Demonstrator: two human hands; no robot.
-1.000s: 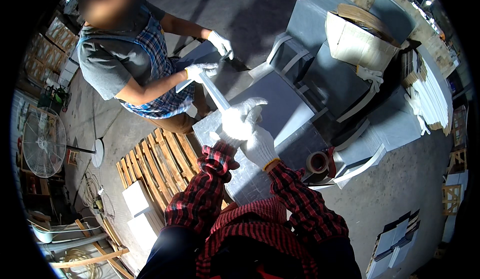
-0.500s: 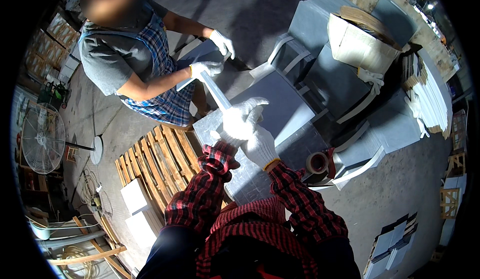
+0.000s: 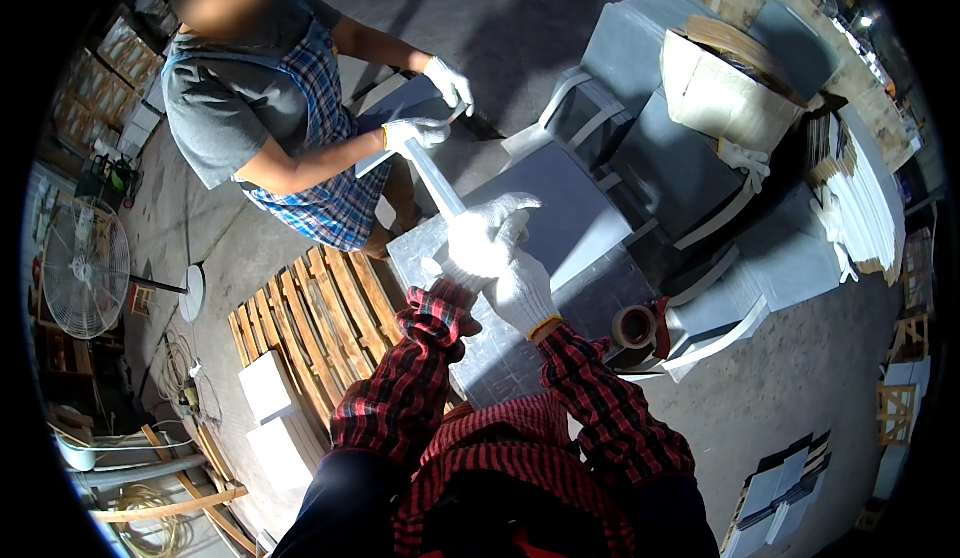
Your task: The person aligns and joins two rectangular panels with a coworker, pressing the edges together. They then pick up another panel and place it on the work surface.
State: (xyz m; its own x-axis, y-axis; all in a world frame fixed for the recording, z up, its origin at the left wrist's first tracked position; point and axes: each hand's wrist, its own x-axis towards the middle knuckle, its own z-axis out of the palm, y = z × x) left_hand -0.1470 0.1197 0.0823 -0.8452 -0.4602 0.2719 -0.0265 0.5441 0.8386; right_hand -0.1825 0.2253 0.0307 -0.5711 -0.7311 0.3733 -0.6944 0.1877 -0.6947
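Note:
Both my hands wear white knit gloves and meet over the grey slab lying on a worktable. Glare washes out much of my left hand, whose fingers close round the near end of a long pale strip. Pressed against it from the right is my right hand; its fingers curl inward, and what they pinch is hidden. The strip's far end reaches a co-worker's gloved hand. That person's other gloved hand is by a dark grey slab.
A roll of tape sits at the table's right edge. Stacked grey slabs, a cardboard box and spare gloves stand beyond. On the left are a wooden pallet, white panels and a standing fan.
The whole view shifts very slightly. My hands stay together on the strip, and the co-worker's hands barely move.

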